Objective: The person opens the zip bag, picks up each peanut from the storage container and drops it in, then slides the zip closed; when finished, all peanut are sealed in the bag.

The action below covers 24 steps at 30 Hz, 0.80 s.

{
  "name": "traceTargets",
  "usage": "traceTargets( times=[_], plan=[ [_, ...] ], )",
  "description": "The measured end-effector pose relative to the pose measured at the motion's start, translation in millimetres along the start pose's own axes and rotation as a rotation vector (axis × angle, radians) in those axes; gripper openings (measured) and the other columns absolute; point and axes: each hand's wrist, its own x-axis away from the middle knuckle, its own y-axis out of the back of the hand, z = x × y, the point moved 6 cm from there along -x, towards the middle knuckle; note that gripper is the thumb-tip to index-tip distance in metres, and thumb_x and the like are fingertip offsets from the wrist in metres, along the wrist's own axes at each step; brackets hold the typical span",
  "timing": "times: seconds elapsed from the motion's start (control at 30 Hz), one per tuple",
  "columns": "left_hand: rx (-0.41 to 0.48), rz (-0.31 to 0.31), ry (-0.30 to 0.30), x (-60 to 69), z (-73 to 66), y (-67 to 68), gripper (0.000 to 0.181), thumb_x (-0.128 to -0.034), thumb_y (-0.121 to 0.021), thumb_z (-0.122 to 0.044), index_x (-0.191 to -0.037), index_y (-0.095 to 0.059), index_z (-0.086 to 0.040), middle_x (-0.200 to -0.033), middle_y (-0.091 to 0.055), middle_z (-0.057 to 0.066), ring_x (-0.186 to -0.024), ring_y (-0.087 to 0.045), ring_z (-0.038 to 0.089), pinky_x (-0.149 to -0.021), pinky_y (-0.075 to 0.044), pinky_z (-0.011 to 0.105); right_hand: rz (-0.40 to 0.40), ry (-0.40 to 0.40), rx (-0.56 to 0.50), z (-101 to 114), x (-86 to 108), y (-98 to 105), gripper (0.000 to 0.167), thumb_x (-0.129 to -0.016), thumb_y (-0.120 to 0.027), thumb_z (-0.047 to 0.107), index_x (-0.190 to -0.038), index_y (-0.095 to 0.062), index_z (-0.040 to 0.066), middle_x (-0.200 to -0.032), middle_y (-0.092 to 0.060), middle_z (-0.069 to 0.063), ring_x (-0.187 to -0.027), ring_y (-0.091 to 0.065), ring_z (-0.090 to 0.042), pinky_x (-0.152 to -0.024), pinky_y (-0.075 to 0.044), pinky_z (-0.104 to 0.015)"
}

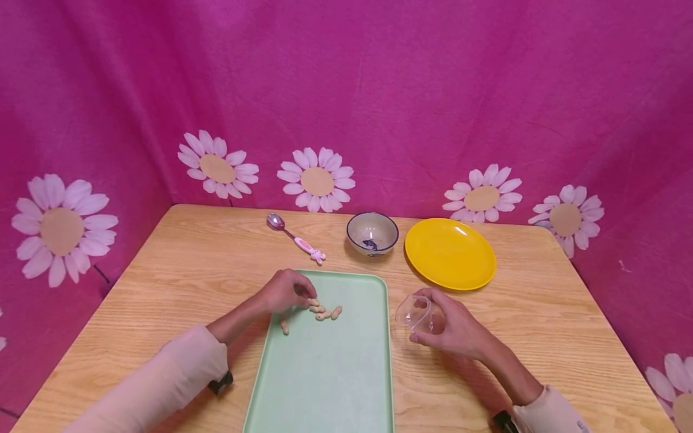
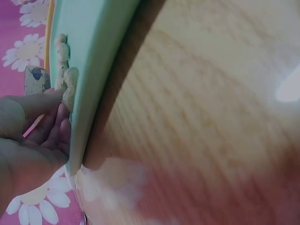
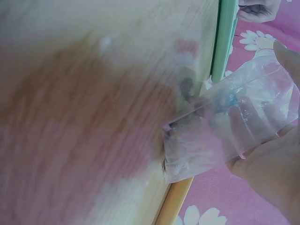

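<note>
On the pale green tray (image 1: 335, 367) lie several unshelled peanuts (image 1: 336, 312), most of them clustered near its far end. One more peanut (image 1: 285, 326) lies apart by the tray's left edge. My left hand (image 1: 287, 291) reaches over that edge, and its thumb and fingers pinch a peanut (image 2: 69, 89) at the cluster's left end. Right of the tray, my right hand (image 1: 452, 322) grips a clear plastic cup (image 1: 414, 313), tilted. In the right wrist view the fingers show through the cup's transparent wall (image 3: 211, 131).
Behind the tray, a spoon (image 1: 305, 245) with a pink rabbit handle lies on the wooden table (image 1: 162, 282). A blue-rimmed bowl (image 1: 372, 234) stands beside a yellow plate (image 1: 450, 252). A pink flowered cloth (image 1: 379, 108) hangs behind the table and along its sides.
</note>
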Motion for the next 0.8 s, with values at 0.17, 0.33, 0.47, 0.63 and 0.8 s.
traceTargets(
  times=[0.17, 0.33, 0.47, 0.63, 0.8],
  plan=[
    [-0.020, 0.004, -0.008, -0.4, 1.3, -1.9, 0.012, -0.0786, -0.073, 0.000, -0.087, -0.074, -0.008, -0.080, -0.068, 0.002, -0.074, -0.055, 0.012, -0.067, -0.046, 0.023, -0.002, 0.000, 0.000, 1.2, 1.0, 0.3, 0.064, -0.070, -0.083, 0.033, -0.122, -0.050, 0.018, -0.113, -0.062, 0.001, -0.109, -0.056, -0.022, -0.100, -0.041, -0.052],
    [-0.012, 0.015, -0.018, 0.3, 1.5, -2.4, 0.013, -0.0797, -0.072, 0.000, -0.088, -0.074, -0.009, -0.083, -0.068, 0.003, -0.076, -0.055, 0.013, -0.069, -0.047, 0.024, -0.004, -0.007, -0.006, 1.5, 2.1, 0.7, 0.064, -0.070, -0.084, 0.032, -0.122, -0.050, 0.018, -0.113, -0.062, 0.001, -0.110, -0.056, -0.022, -0.100, -0.041, -0.053],
    [-0.006, 0.016, -0.026, 0.1, -0.7, -1.2, 0.013, -0.0810, -0.071, -0.001, -0.091, -0.074, -0.009, -0.087, -0.070, 0.002, -0.078, -0.058, 0.012, -0.074, -0.050, 0.027, -0.005, -0.001, -0.001, 1.9, 2.0, 0.8, 0.064, -0.070, -0.083, 0.032, -0.123, -0.050, 0.019, -0.114, -0.062, 0.001, -0.110, -0.056, -0.022, -0.099, -0.042, -0.052],
    [0.018, 0.005, -0.040, -1.5, -10.3, 1.6, 0.013, -0.0815, -0.071, -0.004, -0.093, -0.074, -0.009, -0.088, -0.072, 0.001, -0.082, -0.061, 0.012, -0.079, -0.052, 0.030, 0.003, -0.009, -0.007, 1.9, 2.3, 0.8, 0.064, -0.071, -0.083, 0.032, -0.123, -0.049, 0.020, -0.115, -0.062, 0.000, -0.110, -0.056, -0.022, -0.098, -0.042, -0.052],
    [0.017, -0.007, -0.078, -3.5, -27.0, 1.0, 0.013, -0.0818, -0.071, -0.006, -0.094, -0.074, -0.008, -0.090, -0.073, 0.002, -0.087, -0.065, 0.013, -0.083, -0.053, 0.032, 0.009, -0.022, 0.003, 1.1, 1.9, 1.0, 0.065, -0.071, -0.083, 0.033, -0.124, -0.048, 0.020, -0.117, -0.062, 0.000, -0.110, -0.056, -0.023, -0.098, -0.043, -0.052]
  ],
)
